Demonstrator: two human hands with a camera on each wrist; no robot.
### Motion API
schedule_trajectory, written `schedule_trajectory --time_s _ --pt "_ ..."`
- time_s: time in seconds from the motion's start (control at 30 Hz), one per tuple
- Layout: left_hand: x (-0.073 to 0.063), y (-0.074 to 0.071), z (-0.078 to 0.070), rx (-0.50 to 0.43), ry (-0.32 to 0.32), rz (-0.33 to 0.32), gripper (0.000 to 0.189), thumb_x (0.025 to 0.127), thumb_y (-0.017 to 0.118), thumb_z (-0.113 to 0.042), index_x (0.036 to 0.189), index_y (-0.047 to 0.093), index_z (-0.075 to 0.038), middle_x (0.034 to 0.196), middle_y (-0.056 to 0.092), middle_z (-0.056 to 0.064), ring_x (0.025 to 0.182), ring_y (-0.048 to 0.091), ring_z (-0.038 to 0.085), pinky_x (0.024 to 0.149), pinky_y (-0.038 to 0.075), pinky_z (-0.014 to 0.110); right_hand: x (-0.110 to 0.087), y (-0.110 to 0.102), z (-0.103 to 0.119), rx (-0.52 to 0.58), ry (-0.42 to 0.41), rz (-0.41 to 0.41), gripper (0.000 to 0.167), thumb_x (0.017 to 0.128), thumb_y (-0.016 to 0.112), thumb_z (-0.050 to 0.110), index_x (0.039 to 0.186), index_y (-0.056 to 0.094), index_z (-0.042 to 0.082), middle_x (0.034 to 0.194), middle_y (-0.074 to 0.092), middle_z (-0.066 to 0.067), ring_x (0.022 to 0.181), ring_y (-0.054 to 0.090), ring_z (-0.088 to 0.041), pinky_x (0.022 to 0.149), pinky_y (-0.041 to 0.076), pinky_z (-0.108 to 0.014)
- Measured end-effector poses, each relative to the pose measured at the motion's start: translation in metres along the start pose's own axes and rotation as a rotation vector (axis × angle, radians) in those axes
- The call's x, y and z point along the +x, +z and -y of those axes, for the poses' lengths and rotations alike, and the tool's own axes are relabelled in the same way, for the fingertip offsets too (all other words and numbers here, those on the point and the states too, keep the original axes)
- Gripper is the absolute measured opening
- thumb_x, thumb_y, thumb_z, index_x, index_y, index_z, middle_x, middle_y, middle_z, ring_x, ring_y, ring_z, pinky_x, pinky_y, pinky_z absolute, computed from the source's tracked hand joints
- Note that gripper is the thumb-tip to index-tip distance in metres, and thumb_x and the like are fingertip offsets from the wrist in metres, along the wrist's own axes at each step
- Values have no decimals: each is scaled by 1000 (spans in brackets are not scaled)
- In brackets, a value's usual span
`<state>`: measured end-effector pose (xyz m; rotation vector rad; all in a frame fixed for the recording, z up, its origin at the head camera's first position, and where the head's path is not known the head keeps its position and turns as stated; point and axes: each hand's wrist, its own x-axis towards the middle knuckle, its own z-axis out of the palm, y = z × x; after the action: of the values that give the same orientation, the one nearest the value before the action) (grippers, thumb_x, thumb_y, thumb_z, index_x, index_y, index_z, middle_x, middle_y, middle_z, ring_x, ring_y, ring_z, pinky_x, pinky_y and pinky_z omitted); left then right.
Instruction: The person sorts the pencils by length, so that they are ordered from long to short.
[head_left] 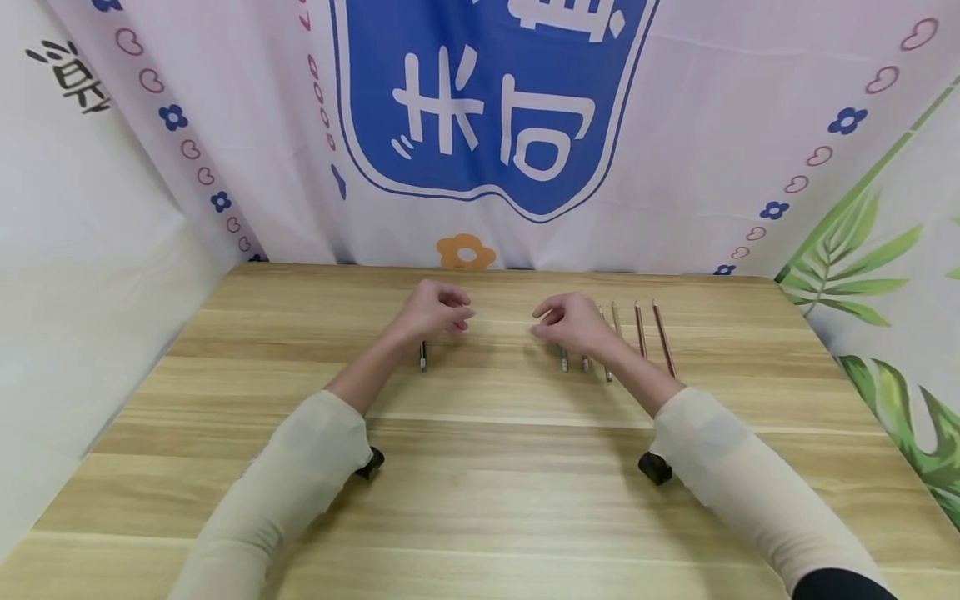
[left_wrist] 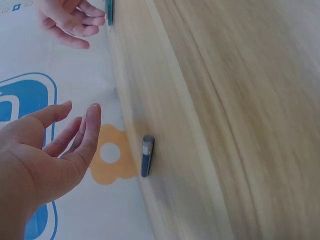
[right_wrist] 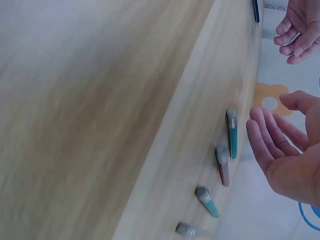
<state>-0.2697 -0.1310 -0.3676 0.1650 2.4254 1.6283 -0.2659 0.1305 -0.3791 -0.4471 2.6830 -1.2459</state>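
My left hand hovers over the far part of the table, fingers loosely bent, nothing in its grasp. Below it lies a black pencil, its eraser end toward me and the rest hidden by the hand; the left wrist view shows this dark pencil too. Over the row on the right hangs my right hand, fingers relaxed and holding nothing. It partly covers several pencils. The right wrist view has a teal pencil nearest the fingers, then a reddish pencil and another teal pencil.
Farther right in the row lie a tan pencil and two reddish-brown ones, including the outermost pencil. All rest on a wood-grain table. A printed curtain hangs along its far edge.
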Motion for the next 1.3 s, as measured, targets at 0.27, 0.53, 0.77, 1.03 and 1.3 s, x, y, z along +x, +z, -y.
schedule_trajectory --time_s 0.27,0.53,0.77,1.03,1.3 --pt "-5 -12 6 0 5 -30 37 97 66 1 129 59 17 101 66 18 93 71 38 91 64 47 4 12 4 55 -19 24 30 90 75 7 116 71 -8 94 77 -17 82 76 -30 59 53 -17" --pt "-11 -23 12 54 -21 -36 38 99 66 -3 132 57 15 111 64 23 102 69 43 93 63 47 6 21 9 94 -8 52 32 92 74 7 120 70 -6 96 76 -14 86 75 -30 66 55 -20" --pt "-15 -32 18 89 -40 -50 38 98 66 1 132 56 15 113 64 24 102 69 41 92 64 42 10 29 14 127 -21 65 32 93 74 7 122 69 -7 97 76 -15 87 75 -31 67 58 -20" --pt "-20 -44 25 89 -68 -76 38 97 67 0 131 57 14 113 64 23 101 70 38 92 64 41 14 42 27 199 -14 88 33 94 73 3 123 67 -10 98 75 -19 88 74 -35 79 66 -38" --pt "-22 -51 30 53 -90 -101 37 97 67 2 128 57 18 102 64 18 81 69 21 81 66 32 22 58 39 225 6 94 33 93 74 4 122 67 -9 97 73 -17 84 73 -32 76 66 -36"
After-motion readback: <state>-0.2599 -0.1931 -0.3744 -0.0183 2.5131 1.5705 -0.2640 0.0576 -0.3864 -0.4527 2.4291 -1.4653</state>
